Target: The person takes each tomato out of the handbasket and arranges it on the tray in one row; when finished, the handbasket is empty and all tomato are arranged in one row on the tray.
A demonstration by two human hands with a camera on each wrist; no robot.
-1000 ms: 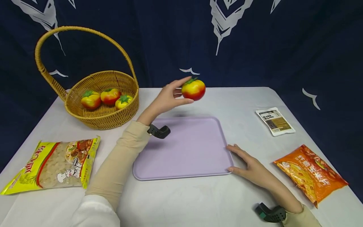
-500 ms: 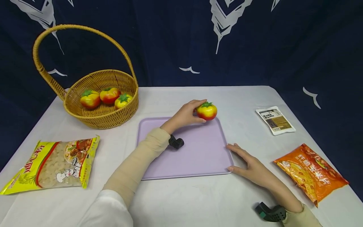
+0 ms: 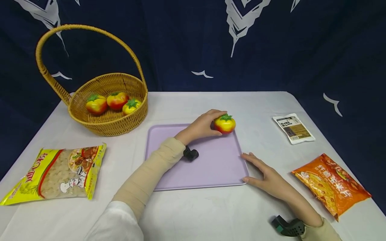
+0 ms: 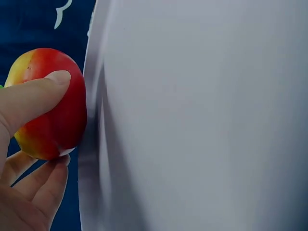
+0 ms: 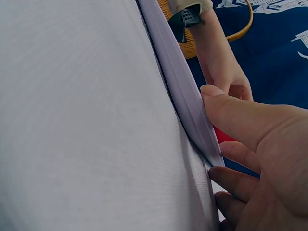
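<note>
At the lilac tray (image 3: 199, 167), the left hand (image 3: 202, 127) grips a green-topped yellow-red fruit (image 3: 226, 126).

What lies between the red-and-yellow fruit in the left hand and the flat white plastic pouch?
Bare white tablecloth lies between the held fruit and the pouch, as the head view shows.

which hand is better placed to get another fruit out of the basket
Probably the left hand, once it releases its fruit: the basket stands on that side, while the right hand touches the tray's right edge.
</note>
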